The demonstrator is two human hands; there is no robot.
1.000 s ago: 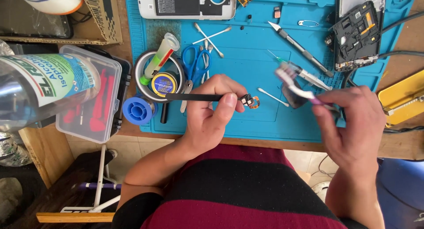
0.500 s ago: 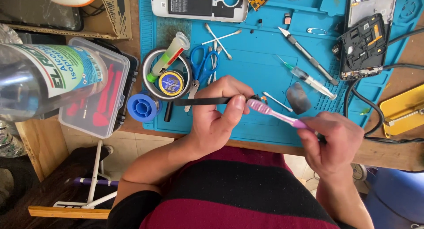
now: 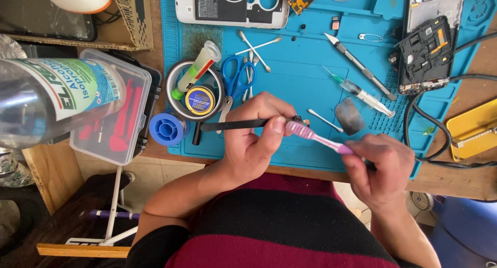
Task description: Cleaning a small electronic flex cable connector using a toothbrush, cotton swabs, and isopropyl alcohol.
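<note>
My left hand [image 3: 253,138] is closed around black tweezers [image 3: 228,125] that lie level over the near edge of the blue work mat [image 3: 300,92]. Their tips pinch a tiny dark part [image 3: 298,119] just past my thumb. My right hand [image 3: 380,164] grips a pink toothbrush [image 3: 316,137] by the handle. Its bristle head presses against the tiny part at the tweezer tips.
Behind my hands on the mat lie blue scissors [image 3: 238,77], cotton swabs, a syringe [image 3: 357,92], a craft knife [image 3: 360,66] and an opened phone [image 3: 427,45]. A metal bowl [image 3: 192,92], blue solder spool [image 3: 168,128], clear plastic case [image 3: 116,113] and clear bottle [image 3: 46,97] stand left. Cables run right.
My right hand has brought the toothbrush from the right side over to the tweezer tips, and the brush head now meets the tiny part. My left hand has kept its place.
</note>
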